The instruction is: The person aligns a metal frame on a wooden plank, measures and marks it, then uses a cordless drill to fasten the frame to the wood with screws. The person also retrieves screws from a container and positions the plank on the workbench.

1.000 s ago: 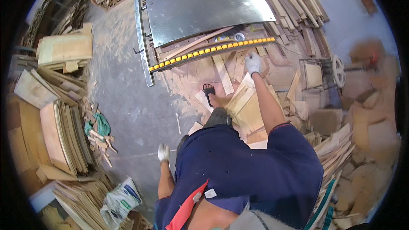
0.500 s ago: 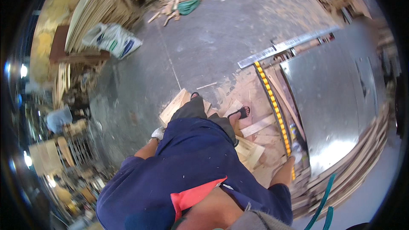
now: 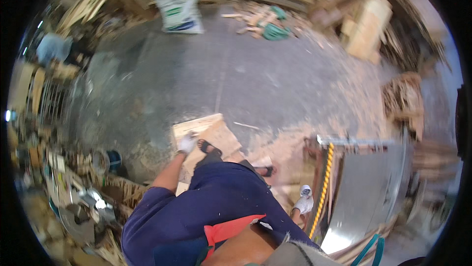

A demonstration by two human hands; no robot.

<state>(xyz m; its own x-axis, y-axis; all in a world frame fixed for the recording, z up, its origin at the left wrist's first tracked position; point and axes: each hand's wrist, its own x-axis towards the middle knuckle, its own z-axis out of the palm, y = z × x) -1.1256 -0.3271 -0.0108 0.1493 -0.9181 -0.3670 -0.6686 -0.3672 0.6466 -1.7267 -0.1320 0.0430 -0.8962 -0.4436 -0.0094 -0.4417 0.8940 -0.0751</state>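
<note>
Roll point(image 3: 305, 190): one, round, at fingertip end of right hand point(image 3: 304, 204); hand gloved, fingers closed on roll. Both beside yellow roller strip point(image 3: 323, 187), near metal tabletop point(image 3: 361, 187). Left hand point(image 3: 187, 143): gloved, over boards point(image 3: 221, 137), beside sandalled foot point(image 3: 210, 148); blurred, cannot tell whether gripping.

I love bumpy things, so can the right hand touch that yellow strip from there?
Probably yes: the right hand is close beside the yellow strip, with nothing visible between them, though it seems to hold a small round roll.
</note>
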